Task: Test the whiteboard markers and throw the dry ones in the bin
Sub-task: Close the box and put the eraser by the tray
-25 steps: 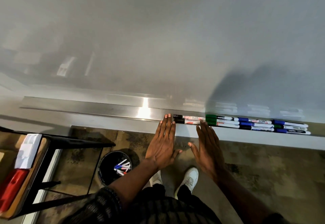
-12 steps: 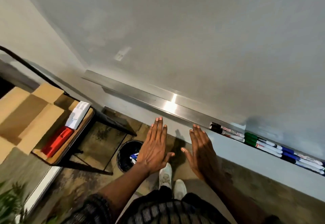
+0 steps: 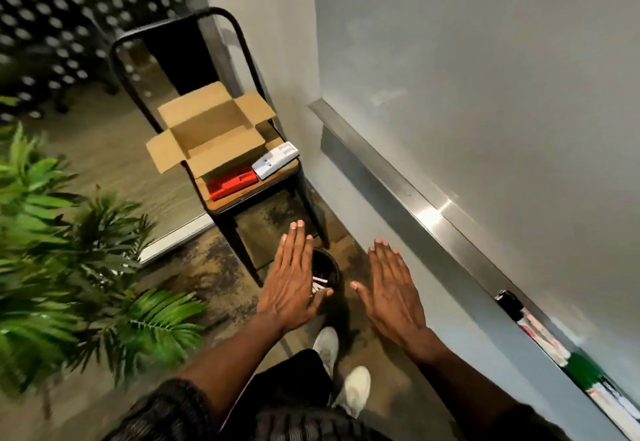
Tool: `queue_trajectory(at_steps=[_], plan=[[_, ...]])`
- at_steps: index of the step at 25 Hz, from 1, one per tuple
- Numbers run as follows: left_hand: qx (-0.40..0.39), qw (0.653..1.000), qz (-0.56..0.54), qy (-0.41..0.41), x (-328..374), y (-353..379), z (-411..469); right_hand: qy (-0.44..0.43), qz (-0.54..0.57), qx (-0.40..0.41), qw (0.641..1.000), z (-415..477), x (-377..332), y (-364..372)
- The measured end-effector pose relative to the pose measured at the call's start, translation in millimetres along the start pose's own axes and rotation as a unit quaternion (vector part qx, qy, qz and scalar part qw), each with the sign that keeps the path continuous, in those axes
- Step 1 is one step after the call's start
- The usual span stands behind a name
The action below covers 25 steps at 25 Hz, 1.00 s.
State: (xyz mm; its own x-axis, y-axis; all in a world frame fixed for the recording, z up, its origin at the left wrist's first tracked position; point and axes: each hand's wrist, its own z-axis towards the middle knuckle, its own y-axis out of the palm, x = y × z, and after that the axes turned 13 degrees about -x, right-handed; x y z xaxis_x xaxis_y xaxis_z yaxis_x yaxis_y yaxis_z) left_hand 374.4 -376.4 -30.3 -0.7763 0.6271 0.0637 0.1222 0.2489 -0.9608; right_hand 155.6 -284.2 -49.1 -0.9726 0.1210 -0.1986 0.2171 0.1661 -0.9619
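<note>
Now my left hand (image 3: 292, 281) hovers over the bin (image 3: 330, 265), my right hand (image 3: 391, 288) beside it, fingers (image 3: 297, 243) straight and empty, likely ready for markers (image 3: 585, 371) farther right.

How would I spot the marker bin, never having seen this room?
Find the black metal chair with an open cardboard box on its seat. On the floor before its front legs, partly hidden by the left hand, sits the bin: small, round, black, with white markers inside.
</note>
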Motion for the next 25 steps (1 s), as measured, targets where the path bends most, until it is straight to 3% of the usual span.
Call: queue_trajectory(at_steps=[5, 10, 19, 25], plan=[[0.014, 0.995, -0.019, -0.095, -53.4, 0.8, -42.9, -0.077, 0.003, -0.059, 0.995, 33.2, -62.0, 1.3], [0.014, 0.99, -0.035, -0.138, -107.9, 5.1, -67.6, -0.105, -0.02, -0.053, 0.993, 64.0, -129.6, -1.1], [0.004, 0.993, -0.028, -0.116, -252.0, -14.1, -66.9, -0.071, -0.034, -0.043, 0.996, 133.1, -257.8, 2.5], [0.003, 0.993, -0.017, -0.116, -306.3, -20.4, -51.3, -0.03, -0.004, -0.036, 0.999, 167.9, -292.8, -7.0]])
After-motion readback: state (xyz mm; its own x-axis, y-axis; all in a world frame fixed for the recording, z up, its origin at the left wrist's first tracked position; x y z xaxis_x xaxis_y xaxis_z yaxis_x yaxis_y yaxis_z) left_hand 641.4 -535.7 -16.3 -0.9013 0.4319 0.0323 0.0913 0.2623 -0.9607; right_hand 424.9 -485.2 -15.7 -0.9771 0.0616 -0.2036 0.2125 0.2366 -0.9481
